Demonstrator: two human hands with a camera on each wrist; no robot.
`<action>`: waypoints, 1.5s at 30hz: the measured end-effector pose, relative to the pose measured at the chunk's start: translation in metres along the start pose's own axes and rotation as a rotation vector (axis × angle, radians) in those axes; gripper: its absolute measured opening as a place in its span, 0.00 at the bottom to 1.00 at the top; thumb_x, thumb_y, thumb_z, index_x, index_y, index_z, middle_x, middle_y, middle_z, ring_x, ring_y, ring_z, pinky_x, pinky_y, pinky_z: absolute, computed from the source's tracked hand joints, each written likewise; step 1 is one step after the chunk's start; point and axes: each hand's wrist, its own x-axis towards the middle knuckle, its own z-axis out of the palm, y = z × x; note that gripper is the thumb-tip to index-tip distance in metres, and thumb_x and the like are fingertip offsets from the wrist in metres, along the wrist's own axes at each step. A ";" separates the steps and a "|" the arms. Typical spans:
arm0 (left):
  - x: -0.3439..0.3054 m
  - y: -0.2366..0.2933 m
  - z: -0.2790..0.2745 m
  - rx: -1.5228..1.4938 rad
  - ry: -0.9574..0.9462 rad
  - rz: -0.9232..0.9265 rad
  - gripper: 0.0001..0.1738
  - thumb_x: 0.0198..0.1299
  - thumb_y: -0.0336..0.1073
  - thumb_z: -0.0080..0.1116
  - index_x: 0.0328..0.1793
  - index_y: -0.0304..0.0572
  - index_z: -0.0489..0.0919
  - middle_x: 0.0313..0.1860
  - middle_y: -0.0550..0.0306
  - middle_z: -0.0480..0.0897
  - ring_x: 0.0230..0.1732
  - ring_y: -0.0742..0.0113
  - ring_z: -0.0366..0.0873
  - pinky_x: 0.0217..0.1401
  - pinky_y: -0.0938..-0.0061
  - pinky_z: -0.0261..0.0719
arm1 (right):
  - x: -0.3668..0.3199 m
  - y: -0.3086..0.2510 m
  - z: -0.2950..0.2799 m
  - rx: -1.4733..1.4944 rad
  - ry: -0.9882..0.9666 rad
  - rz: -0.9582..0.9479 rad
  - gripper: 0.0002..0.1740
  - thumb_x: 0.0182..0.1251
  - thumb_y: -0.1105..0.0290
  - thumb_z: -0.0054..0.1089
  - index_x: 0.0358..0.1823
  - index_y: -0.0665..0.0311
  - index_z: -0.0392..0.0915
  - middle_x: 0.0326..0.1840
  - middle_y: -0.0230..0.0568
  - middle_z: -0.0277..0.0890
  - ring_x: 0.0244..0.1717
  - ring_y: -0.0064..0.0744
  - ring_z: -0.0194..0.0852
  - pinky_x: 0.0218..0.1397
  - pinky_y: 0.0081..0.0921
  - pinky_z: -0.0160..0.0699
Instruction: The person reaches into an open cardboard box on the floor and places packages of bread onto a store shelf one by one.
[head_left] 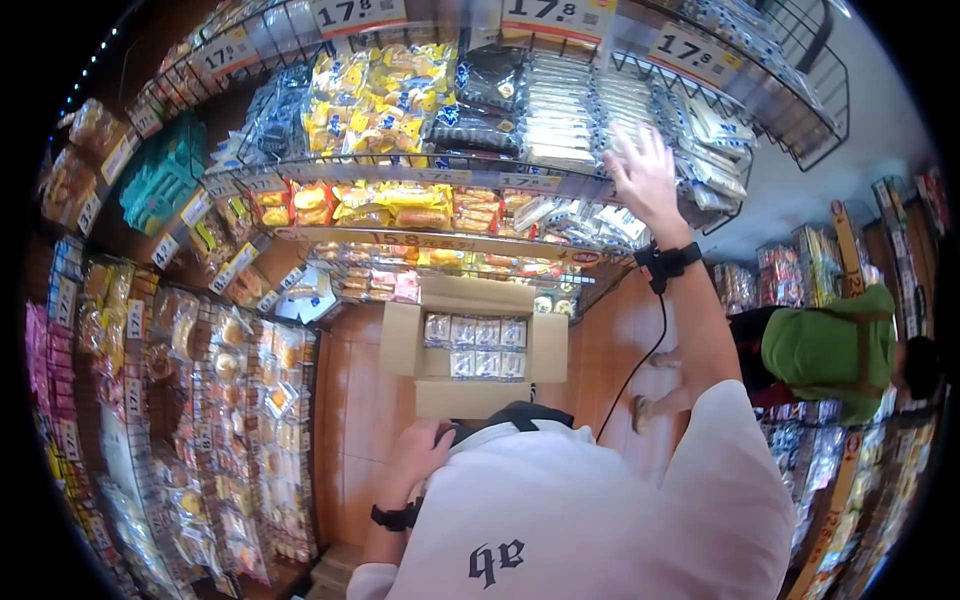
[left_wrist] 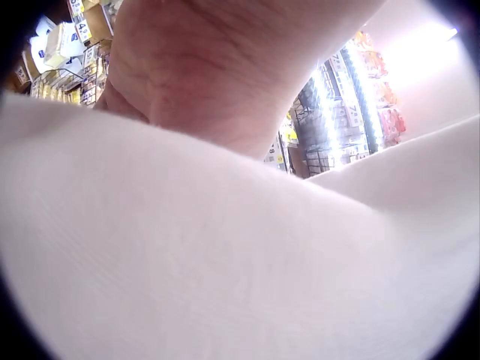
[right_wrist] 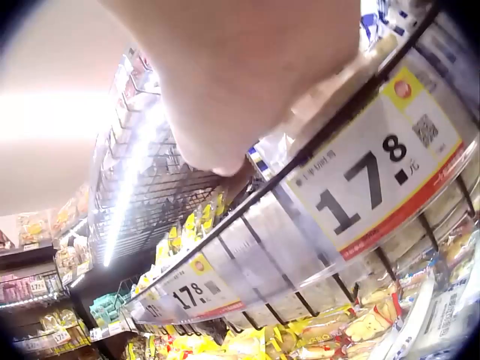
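In the head view my right hand [head_left: 645,175] lies with fingers spread over the white packets [head_left: 620,115] in the upper wire basket, reaching over its front rail. The right wrist view has this hand [right_wrist: 247,82] behind the rail, close over the packets, its fingers largely hidden. My left hand [head_left: 418,458] rests against the front of my body, by the white shirt [head_left: 560,500] and a black strap [head_left: 535,412]. Only its palm and wrist show in the left wrist view, above the white cloth.
An open cardboard box [head_left: 403,340] with several rows of white packets stands on the floor before me. Yellow packets [head_left: 380,100] and dark packets [head_left: 490,85] fill the same basket. A person in green [head_left: 825,340] is at the right. Racks of bagged snacks [head_left: 230,400] line the left.
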 end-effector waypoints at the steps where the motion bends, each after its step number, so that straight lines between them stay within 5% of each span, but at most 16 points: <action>1: -0.001 0.000 0.000 -0.010 0.013 0.013 0.18 0.70 0.40 0.60 0.56 0.32 0.81 0.49 0.38 0.86 0.51 0.45 0.86 0.55 0.60 0.83 | 0.000 0.001 0.013 -0.072 -0.111 0.014 0.37 0.77 0.33 0.40 0.81 0.40 0.63 0.84 0.50 0.57 0.84 0.61 0.48 0.82 0.63 0.44; 2: -0.003 0.001 0.001 -0.037 0.022 0.009 0.18 0.70 0.39 0.60 0.57 0.32 0.81 0.50 0.38 0.86 0.52 0.45 0.85 0.56 0.60 0.83 | 0.005 -0.005 0.010 -0.092 -0.221 0.053 0.43 0.76 0.28 0.32 0.85 0.37 0.53 0.88 0.48 0.46 0.88 0.63 0.34 0.83 0.70 0.33; 9: -0.010 0.013 0.027 -0.176 0.123 -0.141 0.14 0.66 0.37 0.63 0.50 0.33 0.84 0.43 0.39 0.87 0.46 0.45 0.87 0.50 0.60 0.84 | 0.005 -0.006 -0.005 0.025 -0.233 0.038 0.42 0.76 0.28 0.35 0.84 0.38 0.57 0.87 0.52 0.49 0.87 0.62 0.38 0.84 0.66 0.35; 13: -0.010 0.025 0.051 -0.164 0.094 -0.205 0.15 0.67 0.37 0.63 0.53 0.32 0.82 0.44 0.40 0.87 0.45 0.48 0.87 0.49 0.62 0.84 | -0.002 0.021 0.018 -0.137 -0.053 -0.047 0.42 0.78 0.33 0.38 0.81 0.54 0.62 0.82 0.61 0.56 0.85 0.63 0.46 0.84 0.61 0.41; 17: -0.006 0.046 0.063 -0.213 0.129 -0.191 0.14 0.70 0.37 0.61 0.54 0.32 0.82 0.47 0.41 0.87 0.49 0.51 0.86 0.51 0.64 0.83 | -0.003 0.022 0.014 -0.014 -0.031 -0.074 0.43 0.78 0.36 0.42 0.80 0.62 0.63 0.81 0.66 0.57 0.83 0.66 0.48 0.84 0.55 0.43; 20: -0.006 0.056 0.065 -0.255 0.145 -0.240 0.14 0.71 0.37 0.60 0.54 0.33 0.82 0.48 0.41 0.87 0.51 0.51 0.86 0.54 0.64 0.82 | -0.008 0.022 -0.015 0.361 -0.044 -0.155 0.42 0.77 0.43 0.52 0.77 0.72 0.63 0.81 0.68 0.57 0.82 0.65 0.51 0.85 0.50 0.45; 23: -0.009 0.043 0.063 -0.268 0.203 -0.229 0.15 0.72 0.38 0.59 0.55 0.34 0.82 0.51 0.41 0.87 0.53 0.50 0.86 0.56 0.64 0.81 | -0.025 0.020 -0.062 0.417 0.171 -0.293 0.34 0.69 0.59 0.71 0.70 0.69 0.71 0.76 0.65 0.66 0.81 0.60 0.57 0.82 0.45 0.56; 27: -0.008 0.037 0.039 -0.323 0.273 -0.229 0.14 0.73 0.38 0.59 0.54 0.33 0.82 0.52 0.41 0.87 0.52 0.49 0.86 0.55 0.64 0.81 | -0.034 0.064 -0.095 0.174 0.332 -0.307 0.48 0.57 0.52 0.80 0.74 0.63 0.67 0.77 0.55 0.64 0.79 0.55 0.59 0.80 0.44 0.56; 31: -0.007 0.032 0.018 -0.320 0.293 -0.227 0.13 0.72 0.36 0.59 0.53 0.33 0.83 0.47 0.41 0.88 0.48 0.48 0.87 0.51 0.64 0.82 | -0.038 0.117 -0.112 -0.262 0.054 -0.209 0.62 0.40 0.46 0.85 0.80 0.50 0.61 0.82 0.52 0.57 0.82 0.53 0.51 0.80 0.56 0.44; 35: 0.007 0.007 0.021 -0.416 0.305 -0.156 0.12 0.70 0.35 0.60 0.51 0.33 0.83 0.43 0.41 0.88 0.45 0.49 0.87 0.48 0.64 0.83 | -0.017 0.134 -0.120 -0.179 -0.008 -0.313 0.65 0.34 0.55 0.86 0.81 0.49 0.61 0.84 0.45 0.56 0.83 0.53 0.51 0.80 0.55 0.46; 43: -0.001 0.007 -0.005 -0.308 0.309 -0.114 0.12 0.70 0.33 0.59 0.52 0.31 0.81 0.44 0.41 0.87 0.48 0.49 0.86 0.53 0.63 0.82 | -0.006 0.111 -0.115 -0.177 -0.138 -0.174 0.56 0.45 0.72 0.70 0.82 0.49 0.60 0.87 0.48 0.50 0.86 0.52 0.45 0.83 0.62 0.40; 45: -0.006 0.007 -0.006 -0.310 0.334 -0.125 0.12 0.70 0.34 0.59 0.51 0.30 0.81 0.44 0.41 0.87 0.48 0.48 0.86 0.52 0.63 0.82 | -0.007 0.114 -0.100 -0.297 -0.083 -0.218 0.52 0.53 0.68 0.71 0.82 0.46 0.59 0.87 0.45 0.49 0.86 0.49 0.45 0.82 0.65 0.41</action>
